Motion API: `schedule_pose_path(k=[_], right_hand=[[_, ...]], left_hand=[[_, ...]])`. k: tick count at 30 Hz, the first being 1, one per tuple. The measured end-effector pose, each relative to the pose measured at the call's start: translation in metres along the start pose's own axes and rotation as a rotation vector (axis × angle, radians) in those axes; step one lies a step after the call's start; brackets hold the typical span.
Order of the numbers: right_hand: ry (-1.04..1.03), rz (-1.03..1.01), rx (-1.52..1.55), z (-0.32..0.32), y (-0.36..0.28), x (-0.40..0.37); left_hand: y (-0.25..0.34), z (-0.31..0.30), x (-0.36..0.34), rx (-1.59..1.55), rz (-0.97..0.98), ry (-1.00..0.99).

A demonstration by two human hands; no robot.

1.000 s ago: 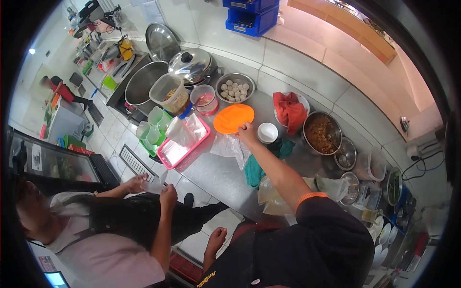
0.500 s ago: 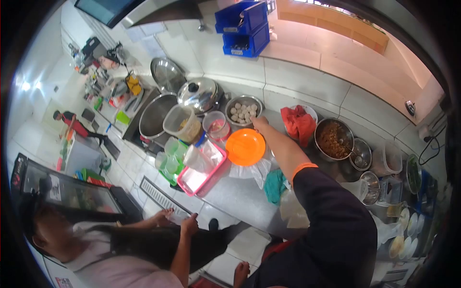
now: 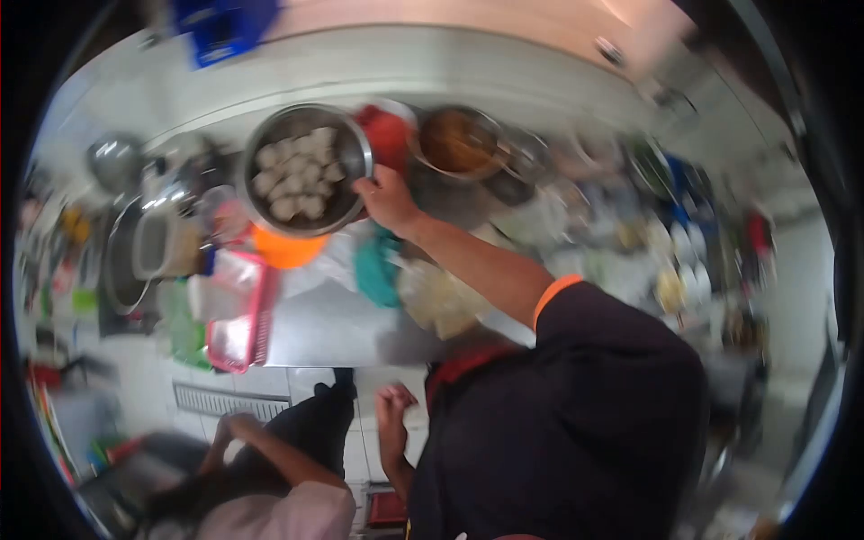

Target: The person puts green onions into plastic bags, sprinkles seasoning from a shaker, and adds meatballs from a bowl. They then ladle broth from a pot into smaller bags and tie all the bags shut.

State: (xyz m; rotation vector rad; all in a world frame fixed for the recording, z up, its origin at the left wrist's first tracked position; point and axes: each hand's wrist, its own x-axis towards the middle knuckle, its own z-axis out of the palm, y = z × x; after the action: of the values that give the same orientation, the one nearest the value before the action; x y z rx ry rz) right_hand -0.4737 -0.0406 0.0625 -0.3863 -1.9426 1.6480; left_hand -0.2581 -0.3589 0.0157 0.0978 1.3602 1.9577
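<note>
My right hand (image 3: 387,198) grips the rim of a round metal bowl (image 3: 354,211), lifted above the counter and tilted toward me. Pale meatballs (image 3: 297,174) fill its bottom. Under the bowl's lower edge shows an orange plate (image 3: 286,248). A red cloth or bag (image 3: 384,135) is just behind the bowl. My left hand (image 3: 394,402) hangs low in front of my body, beyond the counter's edge, fingers curled and nothing visible in them.
On the steel counter (image 3: 315,333) stand a pink tray (image 3: 256,315), a teal cloth (image 3: 376,270), a clear plastic bag (image 3: 441,297) and a bowl of brown food (image 3: 459,144). Blurred containers crowd the right. A co-worker's forearm (image 3: 292,459) is close by at lower left.
My right hand has taken hold of the meatball bowl and lifted it off the counter toward me. The view has swung right. My left hand has risen slightly.
</note>
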Motion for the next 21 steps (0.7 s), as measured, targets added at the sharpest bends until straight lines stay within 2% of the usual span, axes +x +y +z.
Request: schedule_pose_path(k=[1, 2, 5, 8, 11, 13, 14, 15, 16, 17, 20, 21], right_hand=[[-0.033, 0.324, 0.196, -0.027, -0.027, -0.035], [-0.060, 0.377, 0.150, -0.057, -0.041, -0.064], [-0.141, 0.526, 0.020, -0.140, -0.068, -0.151], [-0.170, 0.682, -0.090, -0.207, -0.072, -0.224], [-0.108, 0.660, -0.076, -0.259, -0.081, -0.286], [-0.069, 0.603, -0.165, -0.282, -0.085, -0.313], [-0.001, 0.568, -0.391, -0.288, -0.090, -0.320], [0.058, 0.533, -0.613, -0.297, -0.101, -0.326], [0.111, 0.493, -0.833, -0.306, -0.113, -0.330], [0.405, 0.194, -0.932, -0.310, -0.125, -0.327], [0.027, 0.070, -0.838, -0.340, -0.109, -0.321], [-0.118, 0.119, -0.878, -0.340, -0.088, -0.322]], left_hand=[[0.016, 0.011, 0.014, -0.028, 0.053, -0.035], [0.033, 0.028, 0.027, -0.062, 0.123, -0.064], [0.055, 0.069, 0.051, -0.210, 0.118, -0.220], [0.048, 0.098, 0.070, -0.136, -0.054, -0.308], [0.037, 0.136, 0.069, -0.072, -0.240, -0.453], [0.020, 0.149, 0.084, 0.239, -0.443, -0.565], [0.004, 0.155, 0.092, 0.390, -0.536, -0.614], [-0.020, 0.167, 0.093, 0.348, -0.337, -0.559], [-0.032, 0.179, 0.093, 0.334, -0.351, -0.527], [-0.040, 0.190, 0.094, 0.323, -0.363, -0.494], [-0.067, 0.208, 0.099, 0.374, -0.354, -0.477], [-0.063, 0.219, 0.091, 0.374, -0.361, -0.453]])
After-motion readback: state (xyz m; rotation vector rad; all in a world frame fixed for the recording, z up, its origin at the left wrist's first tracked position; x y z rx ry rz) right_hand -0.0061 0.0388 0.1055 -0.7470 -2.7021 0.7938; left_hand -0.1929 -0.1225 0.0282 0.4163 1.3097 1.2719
